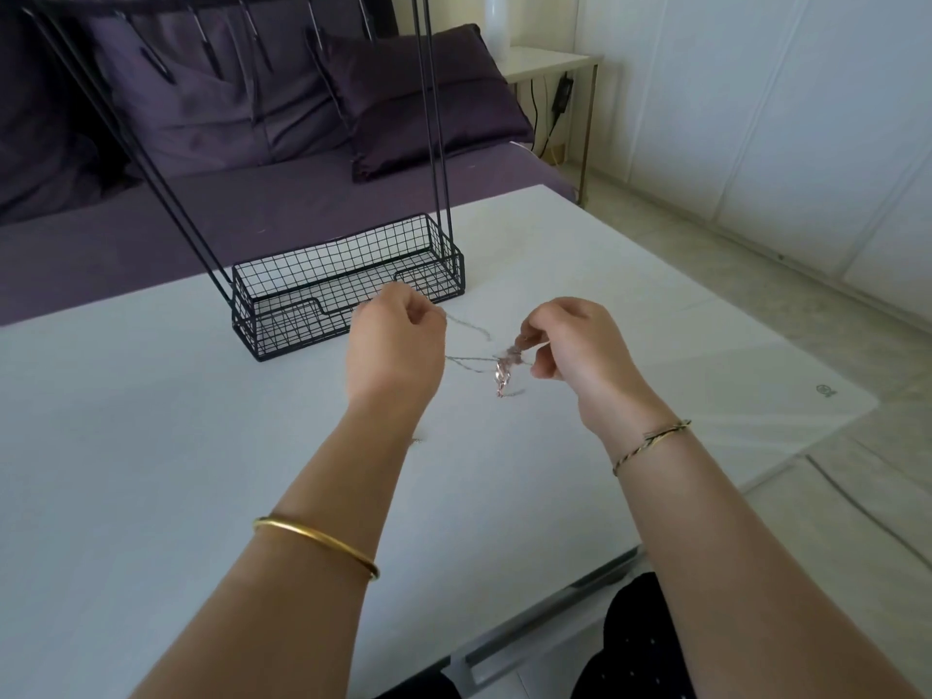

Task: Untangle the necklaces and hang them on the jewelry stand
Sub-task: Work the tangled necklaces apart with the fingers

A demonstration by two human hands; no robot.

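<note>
Left hand [398, 340] grip curled round chain [470, 326], held aside. Right hand [575, 340] grip pinches knot of necklaces [504, 369] above desk [151, 446]. Tension likely exposes tangle. Stand [348, 295] near, behind.

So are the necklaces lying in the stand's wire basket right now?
No, the tangled necklaces are pinched between the left hand and the right hand, held in front of the wire basket.

Two hands are counted, left hand [396, 340] and right hand [575, 345], with one tangle of necklaces [504, 368] held between them; its chains cannot be numbered. One jewelry stand [348, 285] is listed just beyond the left hand, two purple pillows [418, 93] well beyond it. One gold bangle [317, 539] is noted behind the left hand, one thin bracelet [650, 441] behind the right.
</note>
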